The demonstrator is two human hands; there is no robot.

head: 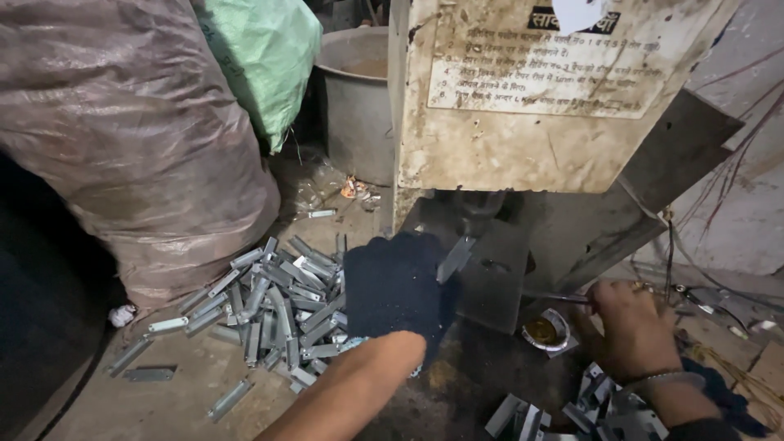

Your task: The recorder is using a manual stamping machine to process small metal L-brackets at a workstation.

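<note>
Grimy workshop floor [204,384], press [506,269] up ahead. Our gloved left hand [396,286] has its fingers pinched on a metal strip [455,259], long axis tilted up-right toward the die; the right hand [629,322] grips a thin rod [563,299].

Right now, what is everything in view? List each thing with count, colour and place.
Metal strips: too many to count, grey, heaped on the floor at left centre.
More metal strips: several, grey, piled at lower right.
Press machine: one, dirty cream with a notice panel, top centre.
Sack: one, brownish plastic, left.
Green sack: one, behind it.
Tub: one, grey, top centre.
Small tin: one, silver with yellowish contents, beside the machine base.
Left hand: dark glove, holding one grey strip at the press.
Right hand: bare, gripping a thin rod.
</note>
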